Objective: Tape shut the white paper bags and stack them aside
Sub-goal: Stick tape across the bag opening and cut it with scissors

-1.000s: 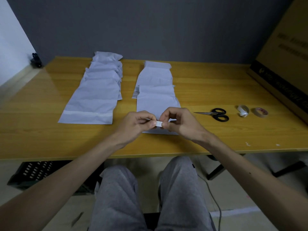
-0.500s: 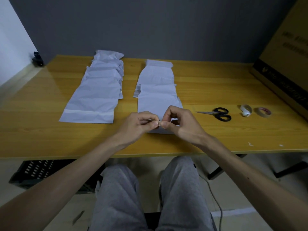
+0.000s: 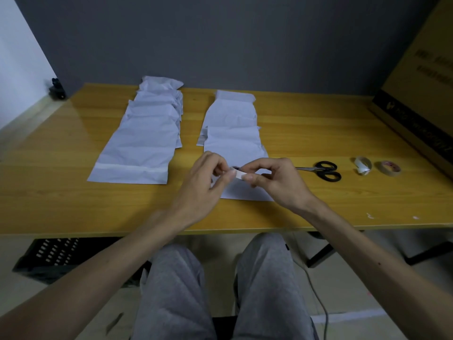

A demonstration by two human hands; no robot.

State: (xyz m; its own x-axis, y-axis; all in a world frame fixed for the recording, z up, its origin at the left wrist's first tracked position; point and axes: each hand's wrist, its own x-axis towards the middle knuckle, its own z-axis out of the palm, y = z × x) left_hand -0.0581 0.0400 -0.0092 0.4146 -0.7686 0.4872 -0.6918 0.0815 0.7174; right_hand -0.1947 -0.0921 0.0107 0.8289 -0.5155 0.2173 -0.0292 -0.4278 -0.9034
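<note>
Under the tabletop (image 3: 61,200) at far left, a black slotted crate (image 3: 46,256) sits on the floor. A small black object (image 3: 56,89) is at the tabletop's far left corner, too blurred to identify. The left row of white paper bags (image 3: 147,128) runs near to far, overlapping like shingles. The nearest one has a tape strip (image 3: 127,169) across its near end. The centre row of bags (image 3: 232,133) lies to its right, not touching, with the same overlapping layout. The nearest centre bag (image 3: 245,192) lies flat, close to the tabletop's near edge and partly hidden by both hands. Left hand (image 3: 203,185) grip: thumb and forefinger pinch the left end of a short white tape piece (image 3: 238,174), other fingers curled. Right hand (image 3: 277,185) grip: thumb and forefinger pinch the right end of the same piece. The piece is above that nearest centre bag; I cannot tell if it touches the paper. Right of the hands, black-handled scissors (image 3: 321,170) lie flat, blades pointing left. Next is a white tape roll (image 3: 362,165) with a loose end, and just beside it a beige tape roll (image 3: 389,169). At far right, a large cardboard box (image 3: 421,94) with a black band sits along the tabletop's right side. Grey trousers (image 3: 176,290) show below the near edge.
</note>
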